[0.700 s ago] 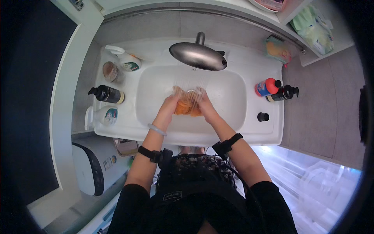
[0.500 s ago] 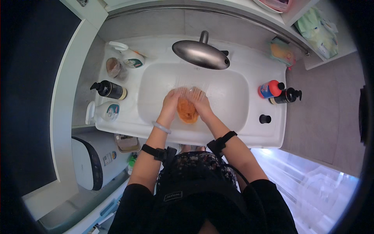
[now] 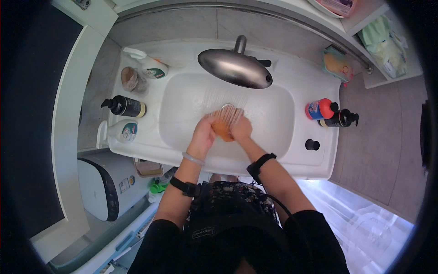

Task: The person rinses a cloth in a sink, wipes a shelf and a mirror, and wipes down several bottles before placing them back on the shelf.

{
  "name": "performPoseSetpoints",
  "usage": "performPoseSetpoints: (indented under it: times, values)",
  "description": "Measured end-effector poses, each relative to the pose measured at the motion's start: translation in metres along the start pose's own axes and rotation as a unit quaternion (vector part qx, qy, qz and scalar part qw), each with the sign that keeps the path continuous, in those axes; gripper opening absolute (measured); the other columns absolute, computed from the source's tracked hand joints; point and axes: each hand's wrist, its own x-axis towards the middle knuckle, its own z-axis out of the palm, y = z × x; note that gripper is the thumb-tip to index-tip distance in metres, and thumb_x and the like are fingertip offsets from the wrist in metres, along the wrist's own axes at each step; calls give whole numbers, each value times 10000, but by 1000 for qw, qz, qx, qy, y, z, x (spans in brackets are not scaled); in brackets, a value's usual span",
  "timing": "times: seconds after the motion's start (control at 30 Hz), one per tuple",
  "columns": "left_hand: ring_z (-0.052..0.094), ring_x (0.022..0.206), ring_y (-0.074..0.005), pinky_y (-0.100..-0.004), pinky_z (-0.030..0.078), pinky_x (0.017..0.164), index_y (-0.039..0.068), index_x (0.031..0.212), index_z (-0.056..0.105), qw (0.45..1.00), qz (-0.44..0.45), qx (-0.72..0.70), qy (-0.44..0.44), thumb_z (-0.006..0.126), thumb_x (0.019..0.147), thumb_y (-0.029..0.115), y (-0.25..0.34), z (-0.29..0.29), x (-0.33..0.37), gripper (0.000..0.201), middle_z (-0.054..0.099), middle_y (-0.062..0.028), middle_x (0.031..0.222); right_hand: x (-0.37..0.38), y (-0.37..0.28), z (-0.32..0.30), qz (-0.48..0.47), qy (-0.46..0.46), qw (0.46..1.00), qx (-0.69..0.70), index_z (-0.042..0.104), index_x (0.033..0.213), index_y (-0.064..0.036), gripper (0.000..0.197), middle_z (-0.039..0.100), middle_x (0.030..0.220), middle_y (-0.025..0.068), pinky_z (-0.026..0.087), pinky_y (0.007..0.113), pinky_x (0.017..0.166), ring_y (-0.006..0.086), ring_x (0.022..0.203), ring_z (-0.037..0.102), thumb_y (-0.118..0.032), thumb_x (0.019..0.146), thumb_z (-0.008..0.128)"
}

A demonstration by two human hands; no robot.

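Water streams (image 3: 223, 102) in thin lines from the broad metal faucet (image 3: 235, 68) onto an orange cloth (image 3: 223, 131), soft-looking and bunched up over the white sink basin (image 3: 273, 137). On the cloth's left side, my left hand (image 3: 204, 131) grips it with curled fingers. My right hand (image 3: 241, 128) is closed on its right side. Spray and motion blur partly hide the fingertips. Part of a round drain (image 3: 227, 107) shows just beyond the cloth.
On the left ledge stand a black pump bottle (image 3: 124, 106), two white spray bottles (image 3: 154, 69) and a brown cup in plastic (image 3: 131, 78). The right ledge holds a red bottle (image 3: 320, 109), another black pump bottle (image 3: 338, 118) and a small black cap (image 3: 312, 144).
Both hands have shifted slightly right with the cloth. The cloth is bunched smaller and less of it hangs toward me. The view has moved a little.
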Motion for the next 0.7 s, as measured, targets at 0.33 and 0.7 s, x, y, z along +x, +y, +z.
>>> performPoseSetpoints:
  times: [0.33, 0.7]
  values:
    - [575, 960, -258, -379, 488, 812, 31, 1130, 506, 991, -34, -126, -37, 447, 892, 223, -8, -42, 11, 311, 572, -114, 1058, -50, -59, -34, 53, -281, 858, 427, 576, 982, -13, 274, 594, 898, 67, 459, 280, 714, 151, 811, 564, -206, 796, 633]
    - [580, 936, -281, -430, 494, 788, 24, 1067, 509, 993, -71, -94, -8, 362, 935, 270, 13, 40, -2, 315, 573, -124, 1034, 108, -21, -131, -48, -46, 835, 546, 262, 1327, 22, 676, 406, 1276, 186, 304, 332, 995, 267, 1200, 373, -210, 785, 592]
